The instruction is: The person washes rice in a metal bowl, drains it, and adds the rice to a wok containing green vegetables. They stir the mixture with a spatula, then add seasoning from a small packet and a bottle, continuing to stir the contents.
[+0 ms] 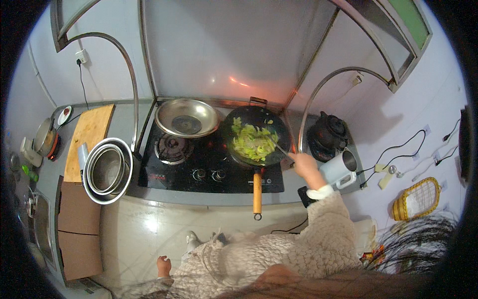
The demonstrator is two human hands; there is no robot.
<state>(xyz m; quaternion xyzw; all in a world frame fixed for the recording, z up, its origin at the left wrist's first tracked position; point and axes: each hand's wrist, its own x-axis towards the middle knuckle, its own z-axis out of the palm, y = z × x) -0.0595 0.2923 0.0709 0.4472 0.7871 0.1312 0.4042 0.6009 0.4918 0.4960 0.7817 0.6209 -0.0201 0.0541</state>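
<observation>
My right hand (305,167) grips the handle of a metal cooking utensil (278,145), whose far end is among the chopped green vegetables (254,144) in a black wok (242,114). The wok sits on the right burner of a black glass gas stove (194,183), its wooden handle (257,192) pointing towards me. Low in the view, away from the stove, hangs my left hand (163,266), with its fingers partly curled and nothing seen in it. A shallow steel pan (213,119) rests at the stove's back left, behind the left burner (173,147).
Nested steel bowls (129,172) stand left of the stove by a wooden cutting board (89,127). A black kettle (326,130) and a pale jug (338,170) are at the right. A curved metal rail (130,74) rises at each side; cords hang on the right wall.
</observation>
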